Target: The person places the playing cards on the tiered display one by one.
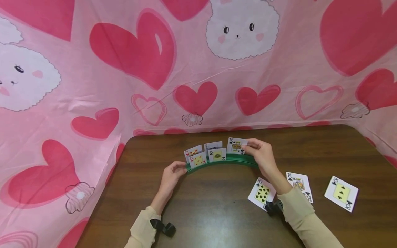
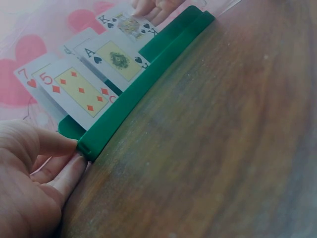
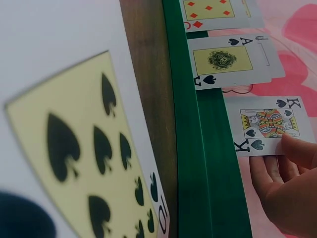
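Note:
A curved green card holder (image 1: 237,160) stands on the wooden table. My left hand (image 1: 171,177) pinches its left end between thumb and fingers. My right hand (image 1: 264,157) grips the right edge of the king of spades (image 3: 270,124), whose lower edge is at the holder's back row. Left of it, the ace of spades (image 2: 119,60) stands in the front row and mostly covers another card (image 1: 213,145). At the far left, the five of diamonds (image 2: 79,91) stands before the seven of hearts (image 1: 193,150).
Face up on the table at the right lie a ten of spades (image 1: 261,193), a king of clubs (image 1: 302,186) partly under my right forearm, and a three of clubs (image 1: 341,193). A pink heart-patterned cloth (image 1: 223,106) hangs behind the table's back edge.

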Demonstrator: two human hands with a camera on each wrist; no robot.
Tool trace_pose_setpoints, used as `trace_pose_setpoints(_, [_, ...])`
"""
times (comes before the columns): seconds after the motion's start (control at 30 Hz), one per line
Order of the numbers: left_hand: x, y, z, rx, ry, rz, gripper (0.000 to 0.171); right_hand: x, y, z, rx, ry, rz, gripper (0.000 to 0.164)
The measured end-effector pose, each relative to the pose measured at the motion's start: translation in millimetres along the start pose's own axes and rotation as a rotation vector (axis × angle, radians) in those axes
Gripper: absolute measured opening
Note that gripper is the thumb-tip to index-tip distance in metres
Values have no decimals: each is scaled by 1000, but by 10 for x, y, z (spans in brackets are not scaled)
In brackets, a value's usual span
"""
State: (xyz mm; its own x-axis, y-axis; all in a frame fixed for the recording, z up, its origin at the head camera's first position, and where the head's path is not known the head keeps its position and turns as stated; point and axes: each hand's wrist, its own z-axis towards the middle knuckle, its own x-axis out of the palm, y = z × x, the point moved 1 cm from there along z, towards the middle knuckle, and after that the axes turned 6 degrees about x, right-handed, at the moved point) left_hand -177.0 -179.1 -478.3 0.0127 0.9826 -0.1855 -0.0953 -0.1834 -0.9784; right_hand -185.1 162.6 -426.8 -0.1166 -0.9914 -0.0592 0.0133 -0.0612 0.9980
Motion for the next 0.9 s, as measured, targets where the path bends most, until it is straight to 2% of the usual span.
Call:
trace_pose_setpoints(0.43, [0,-19,-7,-3,3,-14,22,35,-24,12,6,18,23,31])
trace_pose_setpoints(0.9, [-9,-14,-3,-6,4,-10,22,57,-21,-13,22,30,-17,29])
